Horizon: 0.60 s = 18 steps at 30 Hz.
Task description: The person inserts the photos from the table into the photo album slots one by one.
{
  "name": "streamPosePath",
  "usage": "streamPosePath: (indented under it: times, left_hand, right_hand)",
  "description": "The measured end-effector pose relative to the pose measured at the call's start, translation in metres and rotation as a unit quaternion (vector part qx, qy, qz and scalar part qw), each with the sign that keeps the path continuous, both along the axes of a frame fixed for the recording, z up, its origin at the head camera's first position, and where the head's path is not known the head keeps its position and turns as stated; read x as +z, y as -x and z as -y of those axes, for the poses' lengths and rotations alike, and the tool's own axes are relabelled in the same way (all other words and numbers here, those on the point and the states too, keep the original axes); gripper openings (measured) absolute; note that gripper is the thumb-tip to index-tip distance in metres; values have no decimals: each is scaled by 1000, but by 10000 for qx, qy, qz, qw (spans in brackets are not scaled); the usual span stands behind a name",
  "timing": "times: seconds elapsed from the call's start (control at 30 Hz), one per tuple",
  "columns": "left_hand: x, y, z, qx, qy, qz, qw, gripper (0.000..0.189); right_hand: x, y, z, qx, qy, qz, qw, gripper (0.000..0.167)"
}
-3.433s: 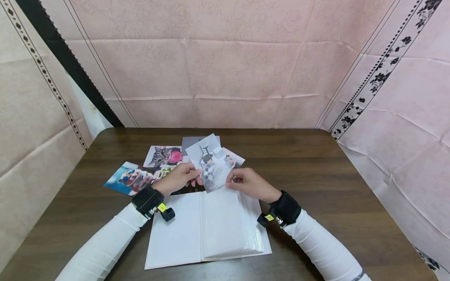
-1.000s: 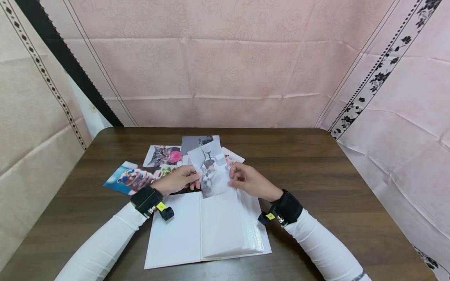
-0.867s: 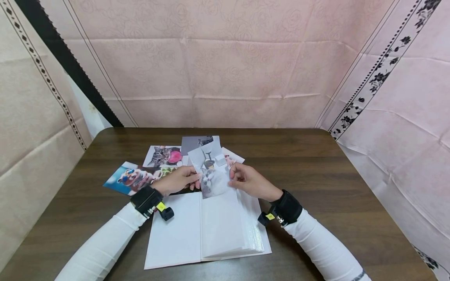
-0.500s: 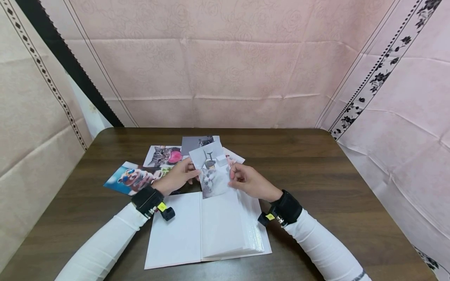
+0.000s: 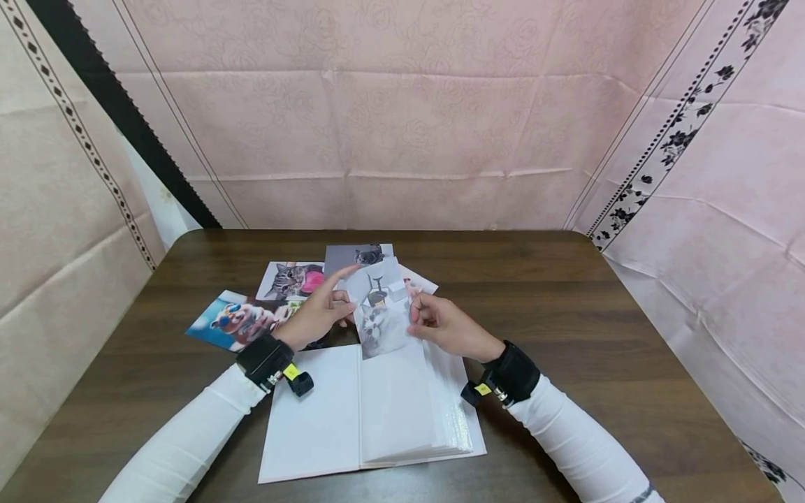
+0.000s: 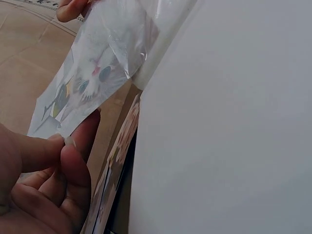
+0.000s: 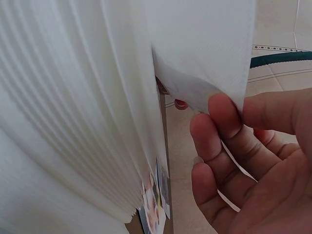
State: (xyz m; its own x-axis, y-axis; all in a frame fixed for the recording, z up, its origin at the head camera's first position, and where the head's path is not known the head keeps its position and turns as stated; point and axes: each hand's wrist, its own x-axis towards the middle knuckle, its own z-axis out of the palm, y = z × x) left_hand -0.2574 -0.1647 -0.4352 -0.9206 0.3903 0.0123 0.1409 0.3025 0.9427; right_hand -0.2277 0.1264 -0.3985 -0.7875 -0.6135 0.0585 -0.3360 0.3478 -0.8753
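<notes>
A photo of a pale, blue-eyed cat stands over the top of the open white photo album, its lower end overlapping a clear pocket page. My left hand pinches the photo's left edge between thumb and a finger, its index finger pointing up and away. In the left wrist view the cat photo runs into shiny clear film, close to that hand. My right hand holds the page's upper right corner, which the right wrist view shows between thumb and finger.
Several other photos lie behind the album: a cat with a pink ball, a blue-backed one with sunglasses, and a grey one. Brown wooden tabletop surrounds them, with pink patterned cloth hanging behind.
The photo has come down and turned more upright over the page. My left hand has shifted up along its edge and its index finger has lifted. My right hand stays nearly still.
</notes>
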Motion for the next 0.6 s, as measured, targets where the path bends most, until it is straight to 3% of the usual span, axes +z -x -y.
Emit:
streamPosePath:
  times: [0.4,0.6]
  left_hand:
    - [-3,1,1,71,-46,-2,10000,69]
    - [-1,-1,-1,-236,-83,274,9993,77]
  right_hand:
    - [-3,1,0,50,92,-7,9999,14]
    - [-2,0,0,158,150,-34,9998,13]
